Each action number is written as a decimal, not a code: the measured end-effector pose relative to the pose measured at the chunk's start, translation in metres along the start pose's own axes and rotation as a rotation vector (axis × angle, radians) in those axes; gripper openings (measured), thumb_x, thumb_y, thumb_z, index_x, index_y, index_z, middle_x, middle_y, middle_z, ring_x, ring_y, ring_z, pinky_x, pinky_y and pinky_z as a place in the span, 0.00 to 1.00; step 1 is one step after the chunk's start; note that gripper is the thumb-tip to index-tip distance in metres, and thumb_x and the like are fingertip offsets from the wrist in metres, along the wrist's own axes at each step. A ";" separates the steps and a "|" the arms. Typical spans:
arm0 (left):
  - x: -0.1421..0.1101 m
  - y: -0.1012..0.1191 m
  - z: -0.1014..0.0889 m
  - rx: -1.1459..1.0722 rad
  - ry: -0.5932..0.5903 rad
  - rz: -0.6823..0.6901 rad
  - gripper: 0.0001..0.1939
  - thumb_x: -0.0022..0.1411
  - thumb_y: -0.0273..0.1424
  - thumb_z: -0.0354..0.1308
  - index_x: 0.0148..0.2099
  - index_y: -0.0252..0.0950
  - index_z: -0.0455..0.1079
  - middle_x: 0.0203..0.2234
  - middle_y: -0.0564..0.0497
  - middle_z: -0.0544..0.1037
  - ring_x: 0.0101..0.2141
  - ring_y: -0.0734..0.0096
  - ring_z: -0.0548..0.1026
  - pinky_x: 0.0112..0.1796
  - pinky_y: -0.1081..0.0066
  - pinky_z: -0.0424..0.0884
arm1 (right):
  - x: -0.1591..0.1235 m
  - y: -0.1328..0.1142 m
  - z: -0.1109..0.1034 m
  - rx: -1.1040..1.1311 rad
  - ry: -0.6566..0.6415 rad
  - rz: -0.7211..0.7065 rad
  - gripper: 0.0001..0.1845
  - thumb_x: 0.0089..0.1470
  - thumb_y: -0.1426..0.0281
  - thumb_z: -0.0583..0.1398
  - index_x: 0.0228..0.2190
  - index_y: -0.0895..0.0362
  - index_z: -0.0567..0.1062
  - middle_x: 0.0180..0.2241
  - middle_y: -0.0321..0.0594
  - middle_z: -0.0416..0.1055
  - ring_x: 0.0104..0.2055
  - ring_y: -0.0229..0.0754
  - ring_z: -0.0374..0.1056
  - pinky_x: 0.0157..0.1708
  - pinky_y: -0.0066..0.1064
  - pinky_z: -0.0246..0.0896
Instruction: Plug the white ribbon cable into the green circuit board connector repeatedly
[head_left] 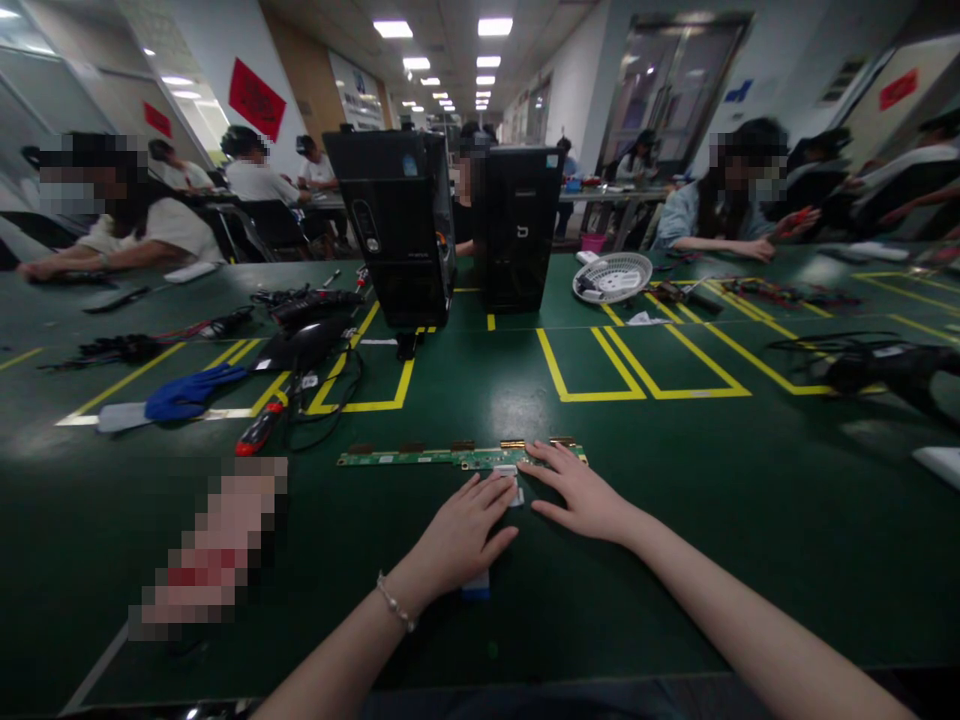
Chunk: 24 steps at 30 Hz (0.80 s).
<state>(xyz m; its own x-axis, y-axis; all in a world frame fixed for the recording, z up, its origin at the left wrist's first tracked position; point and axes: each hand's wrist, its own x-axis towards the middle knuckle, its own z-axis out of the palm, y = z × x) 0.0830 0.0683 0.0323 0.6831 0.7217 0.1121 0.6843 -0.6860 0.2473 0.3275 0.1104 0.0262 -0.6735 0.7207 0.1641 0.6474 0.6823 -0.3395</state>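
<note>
A long, narrow green circuit board [405, 459] with gold-coloured tabs along its far edge lies flat on the table in front of me. My right hand [579, 493] rests with fingers spread, its fingertips on the right part of the board. My left hand [466, 530], wearing a beaded bracelet, lies flat just nearer to me. Its fingertips touch a white flat ribbon cable [519, 496] at the board's near edge, with the thumb apart. A blue-tipped cable end [476, 590] shows below the left hand; the stretch between is hidden.
Two black computer towers [394, 230] stand beyond the board. To the left lie a red-and-black screwdriver [259, 430], a blue glove [191, 392] and black cables [322, 380]. A white basket [613, 277] sits at the back right. Co-workers sit across the green table [712, 480].
</note>
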 end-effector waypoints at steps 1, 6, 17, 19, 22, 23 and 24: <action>0.000 0.000 0.000 -0.003 0.000 0.000 0.26 0.70 0.40 0.47 0.67 0.37 0.54 0.63 0.45 0.61 0.63 0.62 0.55 0.61 0.56 0.52 | 0.000 -0.001 -0.001 0.002 0.002 0.000 0.31 0.60 0.56 0.55 0.62 0.50 0.60 0.65 0.44 0.51 0.67 0.50 0.44 0.64 0.52 0.41; 0.001 0.001 -0.002 0.003 -0.003 -0.010 0.27 0.69 0.41 0.48 0.66 0.36 0.55 0.63 0.44 0.62 0.63 0.61 0.56 0.61 0.56 0.53 | 0.000 -0.002 -0.002 0.004 -0.004 0.002 0.31 0.60 0.55 0.54 0.61 0.50 0.60 0.65 0.43 0.50 0.67 0.50 0.43 0.64 0.52 0.41; 0.003 0.009 0.002 0.011 0.049 -0.068 0.27 0.68 0.43 0.49 0.64 0.36 0.59 0.61 0.43 0.64 0.61 0.59 0.60 0.60 0.54 0.55 | 0.000 -0.001 0.000 -0.024 0.005 0.003 0.31 0.60 0.56 0.54 0.61 0.51 0.61 0.65 0.45 0.51 0.67 0.50 0.45 0.64 0.52 0.42; 0.003 0.011 0.003 0.016 0.062 -0.085 0.26 0.69 0.42 0.49 0.64 0.36 0.60 0.61 0.43 0.65 0.61 0.59 0.60 0.60 0.54 0.54 | 0.001 -0.002 0.001 -0.027 0.011 0.008 0.30 0.60 0.57 0.54 0.61 0.51 0.61 0.64 0.45 0.52 0.66 0.50 0.46 0.64 0.52 0.42; 0.003 0.011 0.004 0.018 0.085 -0.082 0.24 0.70 0.39 0.48 0.64 0.37 0.58 0.61 0.44 0.65 0.62 0.60 0.60 0.61 0.53 0.52 | 0.002 -0.002 0.003 -0.033 0.032 0.016 0.28 0.60 0.58 0.54 0.60 0.52 0.63 0.63 0.46 0.53 0.66 0.49 0.47 0.64 0.51 0.42; 0.003 0.010 0.004 0.016 0.095 -0.076 0.24 0.70 0.39 0.47 0.65 0.37 0.58 0.61 0.44 0.65 0.62 0.61 0.59 0.61 0.52 0.51 | 0.002 -0.002 0.004 -0.036 0.039 0.016 0.27 0.60 0.59 0.54 0.60 0.52 0.63 0.63 0.46 0.54 0.66 0.49 0.48 0.64 0.51 0.41; 0.003 0.010 0.003 0.016 0.109 -0.076 0.24 0.70 0.37 0.47 0.65 0.37 0.57 0.61 0.45 0.64 0.62 0.61 0.58 0.61 0.52 0.50 | 0.002 -0.001 0.004 -0.038 0.044 0.014 0.27 0.61 0.59 0.54 0.60 0.52 0.63 0.63 0.46 0.54 0.66 0.48 0.48 0.64 0.51 0.41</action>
<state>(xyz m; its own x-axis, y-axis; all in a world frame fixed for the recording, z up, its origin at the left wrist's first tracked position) 0.0921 0.0635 0.0323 0.5980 0.7766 0.1982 0.7374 -0.6300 0.2437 0.3238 0.1109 0.0229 -0.6485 0.7344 0.2002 0.6702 0.6756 -0.3071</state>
